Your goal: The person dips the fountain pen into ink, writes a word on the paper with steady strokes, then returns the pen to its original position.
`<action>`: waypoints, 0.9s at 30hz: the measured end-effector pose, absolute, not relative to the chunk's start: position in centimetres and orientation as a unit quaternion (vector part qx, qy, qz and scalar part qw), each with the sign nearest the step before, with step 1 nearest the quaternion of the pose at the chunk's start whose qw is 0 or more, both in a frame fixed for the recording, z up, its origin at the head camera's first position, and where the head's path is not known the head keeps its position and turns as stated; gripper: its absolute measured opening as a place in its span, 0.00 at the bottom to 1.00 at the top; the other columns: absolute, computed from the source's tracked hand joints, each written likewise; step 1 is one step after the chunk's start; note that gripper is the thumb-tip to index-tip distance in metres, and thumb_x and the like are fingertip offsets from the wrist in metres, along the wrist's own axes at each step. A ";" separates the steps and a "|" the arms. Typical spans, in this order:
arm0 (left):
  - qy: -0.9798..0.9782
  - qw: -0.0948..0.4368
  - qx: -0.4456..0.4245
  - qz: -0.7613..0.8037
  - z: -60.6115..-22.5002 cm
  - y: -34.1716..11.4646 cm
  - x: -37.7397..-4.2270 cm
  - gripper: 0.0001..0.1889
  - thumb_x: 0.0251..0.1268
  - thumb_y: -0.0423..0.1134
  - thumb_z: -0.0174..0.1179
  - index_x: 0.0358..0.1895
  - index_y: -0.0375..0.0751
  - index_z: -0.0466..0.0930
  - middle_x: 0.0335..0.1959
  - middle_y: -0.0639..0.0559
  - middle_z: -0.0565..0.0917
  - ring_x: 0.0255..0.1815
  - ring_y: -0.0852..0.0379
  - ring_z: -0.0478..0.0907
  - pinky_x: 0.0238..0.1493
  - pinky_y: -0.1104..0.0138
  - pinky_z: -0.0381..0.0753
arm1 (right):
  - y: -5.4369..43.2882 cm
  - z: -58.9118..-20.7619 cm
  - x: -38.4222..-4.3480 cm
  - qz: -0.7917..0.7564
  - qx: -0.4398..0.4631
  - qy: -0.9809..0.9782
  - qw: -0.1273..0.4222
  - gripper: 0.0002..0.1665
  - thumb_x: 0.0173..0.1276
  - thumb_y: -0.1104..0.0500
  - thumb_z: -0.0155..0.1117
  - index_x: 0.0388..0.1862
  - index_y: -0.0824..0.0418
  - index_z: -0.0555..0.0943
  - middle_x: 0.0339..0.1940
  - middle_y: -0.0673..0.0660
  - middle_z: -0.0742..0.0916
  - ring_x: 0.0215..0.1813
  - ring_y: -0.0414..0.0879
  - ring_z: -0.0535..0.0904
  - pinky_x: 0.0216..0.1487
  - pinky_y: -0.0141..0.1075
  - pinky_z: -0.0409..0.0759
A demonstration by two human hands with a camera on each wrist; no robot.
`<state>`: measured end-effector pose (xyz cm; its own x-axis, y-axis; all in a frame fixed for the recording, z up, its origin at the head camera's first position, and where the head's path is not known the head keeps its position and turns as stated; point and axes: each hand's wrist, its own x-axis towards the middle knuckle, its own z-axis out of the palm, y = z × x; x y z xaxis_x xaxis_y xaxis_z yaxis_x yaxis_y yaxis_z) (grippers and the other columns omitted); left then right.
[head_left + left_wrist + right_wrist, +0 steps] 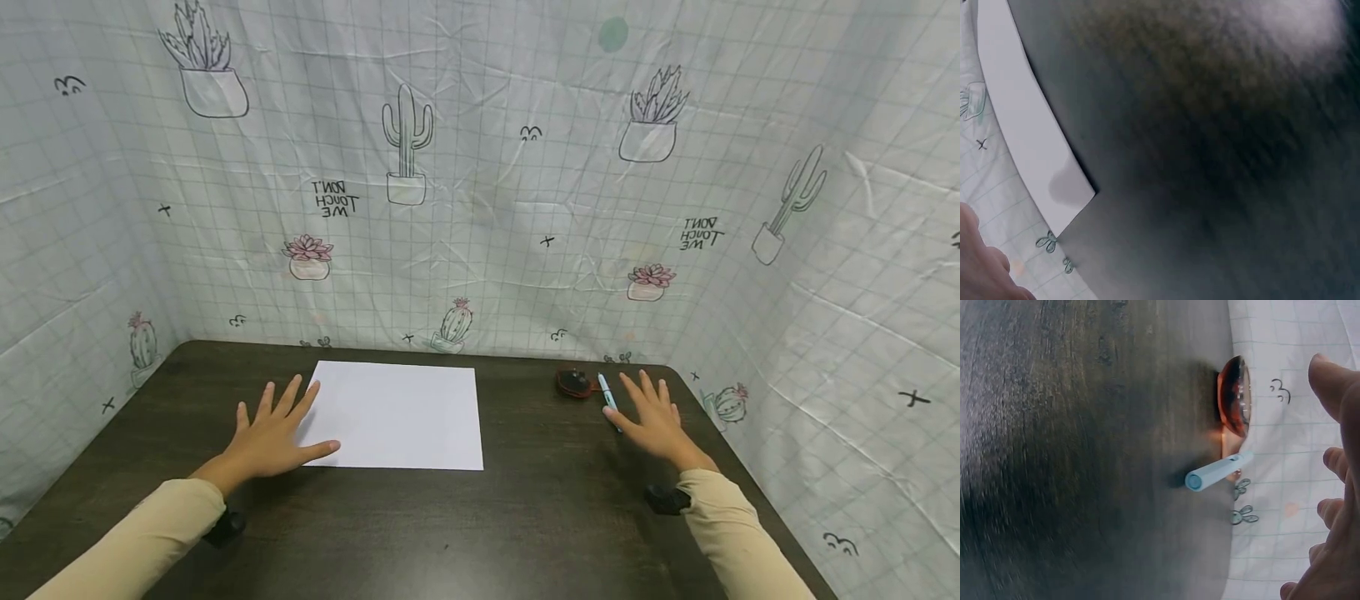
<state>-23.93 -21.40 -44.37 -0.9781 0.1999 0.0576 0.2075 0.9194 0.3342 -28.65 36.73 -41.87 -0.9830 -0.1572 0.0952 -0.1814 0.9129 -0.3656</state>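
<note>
My left hand [272,437] is spread out over the left edge of a white sheet of paper [397,417], fingers straight and holding nothing. In the left wrist view, a soft shadow falls on the paper [1029,112] near its corner. On the right side, my right hand [654,421] has its fingers spread beside a light blue pen [606,390], gripping nothing. The right wrist view shows a gap between that hand and the pen [1216,472]. The pen lies across the narrow amber end of a shiny, dark rounded object [574,383] with an orange-red rim.
Everything lies on a dark wood-grain table [517,517]. White grid-patterned cloth [480,208] with cactus drawings hangs behind the table and along both sides. Each wrist carries a black device, such as the right wrist camera [666,500].
</note>
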 end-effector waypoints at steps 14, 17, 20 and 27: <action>-0.978 -0.029 -0.101 -0.181 -45.5 -20.5 -23.9 0.56 0.52 0.75 0.54 0.77 0.43 0.47 0.77 0.35 0.43 0.73 0.23 0.34 0.58 0.25 0.28 | 36.7 -44.1 -30.3 0.215 0.075 -0.973 0.026 0.51 0.70 0.36 0.51 0.78 0.62 0.47 0.76 0.75 0.45 0.72 0.79 0.32 0.59 0.77 0.40; -0.976 -0.035 -0.105 -0.188 -45.6 -20.5 -23.9 0.55 0.53 0.74 0.55 0.77 0.42 0.48 0.77 0.34 0.44 0.72 0.23 0.34 0.58 0.25 0.28 | 36.6 -44.6 -30.7 0.223 0.076 -0.971 0.033 0.52 0.70 0.37 0.53 0.78 0.65 0.46 0.75 0.77 0.46 0.72 0.79 0.33 0.60 0.76 0.41; -0.974 -0.042 -0.108 -0.193 -45.9 -20.6 -24.0 0.55 0.53 0.73 0.55 0.76 0.41 0.49 0.76 0.34 0.45 0.72 0.22 0.35 0.57 0.25 0.28 | 36.5 -45.1 -31.0 0.229 0.079 -0.969 0.039 0.52 0.70 0.39 0.54 0.77 0.68 0.45 0.74 0.78 0.48 0.72 0.78 0.35 0.64 0.73 0.40; -0.974 -0.061 -0.108 -0.191 -46.2 -20.5 -24.1 0.54 0.54 0.74 0.53 0.77 0.42 0.48 0.76 0.33 0.44 0.72 0.22 0.34 0.57 0.25 0.27 | 36.4 -46.2 -31.9 0.243 0.076 -0.966 0.044 0.51 0.71 0.40 0.54 0.76 0.71 0.47 0.73 0.80 0.51 0.72 0.78 0.40 0.67 0.69 0.42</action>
